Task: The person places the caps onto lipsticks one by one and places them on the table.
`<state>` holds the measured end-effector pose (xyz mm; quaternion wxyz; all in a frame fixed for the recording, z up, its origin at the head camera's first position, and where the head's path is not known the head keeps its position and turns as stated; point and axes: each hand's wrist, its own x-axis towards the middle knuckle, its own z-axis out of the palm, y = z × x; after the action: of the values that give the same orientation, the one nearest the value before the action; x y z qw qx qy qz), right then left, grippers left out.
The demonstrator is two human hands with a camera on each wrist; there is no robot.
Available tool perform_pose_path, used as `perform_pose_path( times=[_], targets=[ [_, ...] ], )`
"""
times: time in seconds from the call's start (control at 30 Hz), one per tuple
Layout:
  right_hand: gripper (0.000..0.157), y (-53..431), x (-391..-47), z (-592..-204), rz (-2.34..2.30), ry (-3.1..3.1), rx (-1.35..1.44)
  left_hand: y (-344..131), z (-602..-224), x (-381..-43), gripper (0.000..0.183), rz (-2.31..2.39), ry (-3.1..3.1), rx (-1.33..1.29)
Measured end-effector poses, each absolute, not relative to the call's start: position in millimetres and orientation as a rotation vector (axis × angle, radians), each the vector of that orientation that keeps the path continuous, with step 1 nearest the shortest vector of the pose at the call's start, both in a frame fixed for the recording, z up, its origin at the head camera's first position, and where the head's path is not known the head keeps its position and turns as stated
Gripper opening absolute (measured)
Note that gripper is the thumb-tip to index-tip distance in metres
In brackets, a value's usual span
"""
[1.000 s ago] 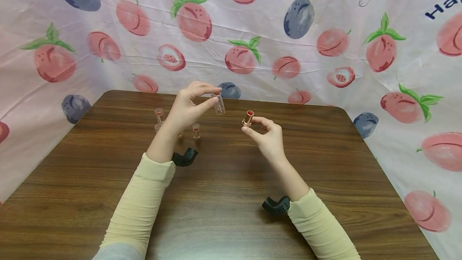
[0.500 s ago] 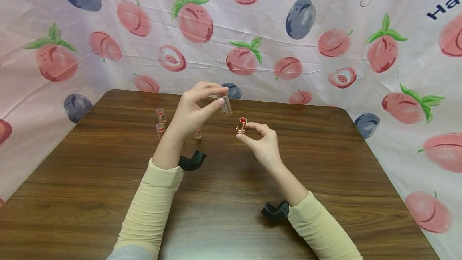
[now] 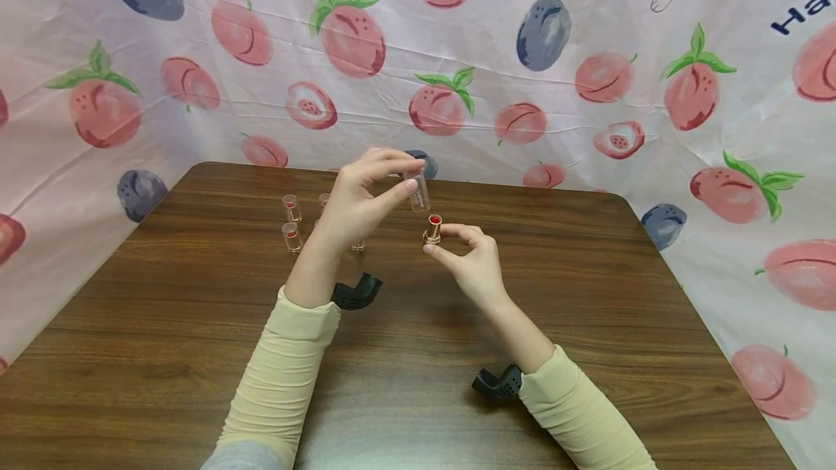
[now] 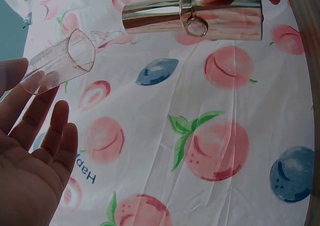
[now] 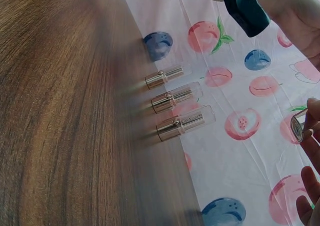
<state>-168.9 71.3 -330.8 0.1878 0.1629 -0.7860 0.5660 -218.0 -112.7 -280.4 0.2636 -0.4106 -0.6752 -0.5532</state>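
Note:
Between thumb and fingertips, my left hand pinches a clear lipstick cap by its closed top. The cap tilts, and its open end faces the lipstick. A gold lipstick with a red tip is upright in my right hand, pinched near its base. Cap and lipstick are close but apart, the cap slightly higher. In the left wrist view the lipstick's gold tube shows a round ornament on its collar. Only the lipstick's bottom shows in the right wrist view.
Several capped lipsticks stand upright on the wooden table, left of the hands; the left arm partly hides some. Three capped lipsticks show in the right wrist view. A fruit-print cloth hangs behind the table.
My left hand has carried the cap to the right. My right hand has brought the lipstick left and slightly down in view, so the gap between the two has narrowed.

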Motion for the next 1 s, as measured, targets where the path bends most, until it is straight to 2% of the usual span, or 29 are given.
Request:
perform_pose_path(
  times=[1.0],
  targets=[
    [0.024, 72.5, -166.7, -327.7, 1.578, -2.236, 0.449, -99.4, -288.4, -217.6, 0.023, -1.408, -1.884, -1.207]
  ],
)
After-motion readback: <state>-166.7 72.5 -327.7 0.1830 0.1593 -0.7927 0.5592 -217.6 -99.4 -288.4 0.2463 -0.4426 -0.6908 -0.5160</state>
